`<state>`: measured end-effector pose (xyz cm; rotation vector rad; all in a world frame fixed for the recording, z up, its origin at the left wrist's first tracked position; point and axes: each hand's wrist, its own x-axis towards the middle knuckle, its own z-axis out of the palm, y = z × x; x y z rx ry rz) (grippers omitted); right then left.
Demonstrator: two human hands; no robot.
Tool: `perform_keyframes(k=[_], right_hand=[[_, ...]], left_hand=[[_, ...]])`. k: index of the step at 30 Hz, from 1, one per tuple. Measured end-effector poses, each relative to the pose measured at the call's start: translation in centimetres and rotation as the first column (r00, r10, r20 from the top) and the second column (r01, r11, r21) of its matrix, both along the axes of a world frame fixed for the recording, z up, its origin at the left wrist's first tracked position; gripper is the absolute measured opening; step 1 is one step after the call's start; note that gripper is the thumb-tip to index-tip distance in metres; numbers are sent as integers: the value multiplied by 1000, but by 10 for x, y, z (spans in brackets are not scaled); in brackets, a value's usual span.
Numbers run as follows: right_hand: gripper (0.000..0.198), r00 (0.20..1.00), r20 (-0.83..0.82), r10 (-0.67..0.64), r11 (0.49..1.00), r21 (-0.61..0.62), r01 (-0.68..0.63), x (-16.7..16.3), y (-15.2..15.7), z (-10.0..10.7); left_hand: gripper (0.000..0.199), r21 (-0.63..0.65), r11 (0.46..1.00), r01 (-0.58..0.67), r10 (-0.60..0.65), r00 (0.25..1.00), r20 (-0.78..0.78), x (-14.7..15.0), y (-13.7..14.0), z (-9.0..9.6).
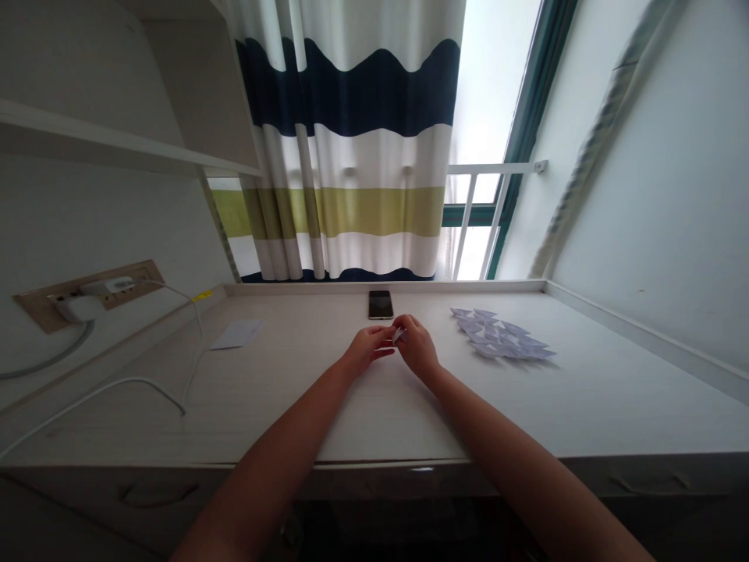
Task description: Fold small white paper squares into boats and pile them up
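Note:
A small piece of white folded paper (pixel 399 336) is held between my two hands above the middle of the desk. My left hand (pixel 370 346) has its fingertips pinched at the paper's left side, with the lower fingers stretched out. My right hand (pixel 417 345) is curled round the right side and covers part of the paper. Just beyond my hands a dark phone (pixel 380 305) lies flat. To the right rests a group of several folded white paper pieces (pixel 497 336) with pointed ends, set close together in rows.
On the left lies a flat stack of white paper (pixel 236 334). A white cable (pixel 200 320) runs from a wall socket (pixel 87 295) across the left of the desk (pixel 281 406). A raised ledge (pixel 328 289) borders the back, below a striped curtain (pixel 363 156). Shelves (pixel 129 148) overhang the left.

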<state>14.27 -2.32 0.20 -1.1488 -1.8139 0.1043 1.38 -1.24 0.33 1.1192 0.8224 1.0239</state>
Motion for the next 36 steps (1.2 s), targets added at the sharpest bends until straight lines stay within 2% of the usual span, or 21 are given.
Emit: perform_keyframes(k=[5, 10, 13, 17, 24, 30, 33, 36], right_hand=[[17, 996, -28, 84, 996, -15, -84, 1, 3, -1], [23, 947, -237, 215, 973, -34, -230, 3, 7, -3], [21, 904, -383, 191, 958, -128, -257, 5, 10, -4], [21, 870, -472, 144, 921, -257, -292, 7, 15, -5], [22, 810, -575, 113, 884, -315, -347, 8, 17, -6], [18, 796, -593, 121, 866, -329, -376, 5, 13, -3], [17, 779, -615, 119, 861, -327, -390, 4, 12, -2], [19, 759, -640, 121, 846, -333, -416, 5, 13, -2]], left_hand=[[22, -36, 999, -38, 40, 998, 58, -4, 4, -1], [24, -9, 990, -138, 138, 989, 56, -10, 8, 0], [28, 33, 982, -183, 183, 983, 22, -11, 9, -1], [28, 80, 981, -177, 180, 983, -32, -10, 8, 1], [23, 102, 971, -218, 222, 974, -38, -8, 5, 4], [16, 227, 931, -285, 312, 946, -90, -5, 7, 2], [15, 345, 886, -309, 369, 922, -121, -5, 9, -2], [17, 475, 839, -267, 379, 912, -156, -6, 10, -3]])
